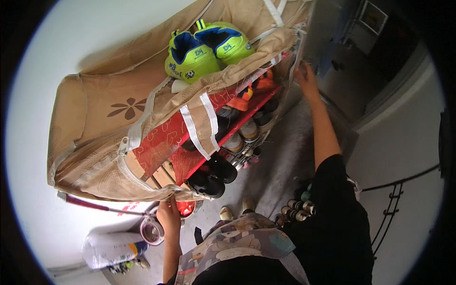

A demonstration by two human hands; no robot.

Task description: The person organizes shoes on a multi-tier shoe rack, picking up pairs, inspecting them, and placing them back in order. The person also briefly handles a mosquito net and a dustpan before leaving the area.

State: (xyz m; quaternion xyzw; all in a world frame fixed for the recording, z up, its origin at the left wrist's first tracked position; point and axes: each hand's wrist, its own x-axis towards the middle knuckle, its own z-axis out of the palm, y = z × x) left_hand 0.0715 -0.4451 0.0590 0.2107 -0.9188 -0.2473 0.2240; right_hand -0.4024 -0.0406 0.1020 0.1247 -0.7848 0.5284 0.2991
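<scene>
Before me stands a shoe rack in a brown fabric cover (103,96), its zipped front parted over shelves of shoes. My left hand (169,216) pinches the cover's zip edge at the near lower corner. At the far end, my right hand (307,81) is raised beside the cover's edge; whether its fingers grip the fabric is unclear. A pair of neon-yellow sneakers (194,58) rests on top. Red patterned shelf liners (164,137) show through the opening. Black shoes (210,178) sit near my left hand, with orange shoes (239,101) and grey-white sneakers (233,141) farther along.
Several shoes (295,210) line the floor by my right side. At lower left are a white plastic-wrapped package (110,249), a pink-and-white round object (152,231) and a red-handled stick (85,203) against the wall. A dark doorway (356,71) opens at upper right.
</scene>
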